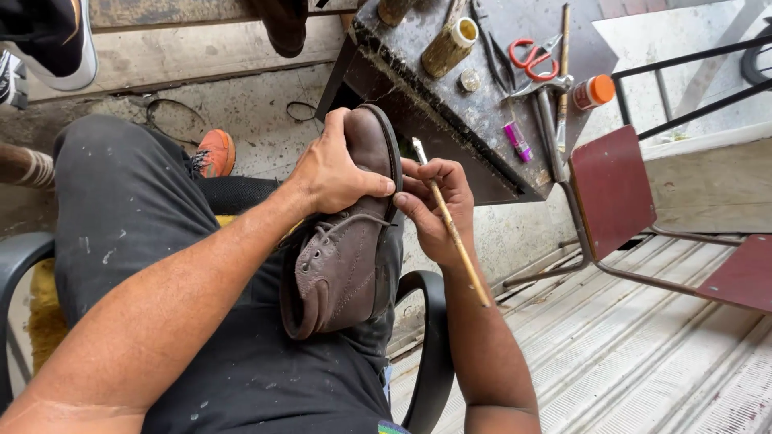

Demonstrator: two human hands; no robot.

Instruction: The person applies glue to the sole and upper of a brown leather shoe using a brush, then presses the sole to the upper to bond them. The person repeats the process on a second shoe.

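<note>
At the far left edge one black-and-white sneaker [48, 44] is cut off by the frame, and lower down a single orange shoe [214, 153] peeks out beyond the knee of the person's dark, paint-flecked trousers [129, 217]; the rest of it is hidden behind the leg. The black chair arm [430, 345] curves around the lap, one side largely covered by the forearm. The left hand [334, 173] is wrapped over the heel end of one brown lace-up boot [342, 249], thumb pressed on the upper beside the sole edge, fingers hidden on the far side. The boot lies on the lap, on its side, toe pointing toward the camera, with a matte, scuffed suede-like upper, a darker sole rim and one loose lace end visible. Just beside it, the right hand [434, 205] pinches one thin wooden brush [450, 225] between thumb and fingertips, the pale tip resting near the sole edge; whether it touches is hard to tell. Further right, the grimy dark workbench [450, 120] carries one cork-coloured spool [449, 44], one pair of red-handled scissors [531, 56], one small purple tube [517, 141] and one orange-capped bottle [593, 91], plus several thin tools too jumbled to count. One dark red metal chair [615, 189] stands at the right, partly out of view.
</note>
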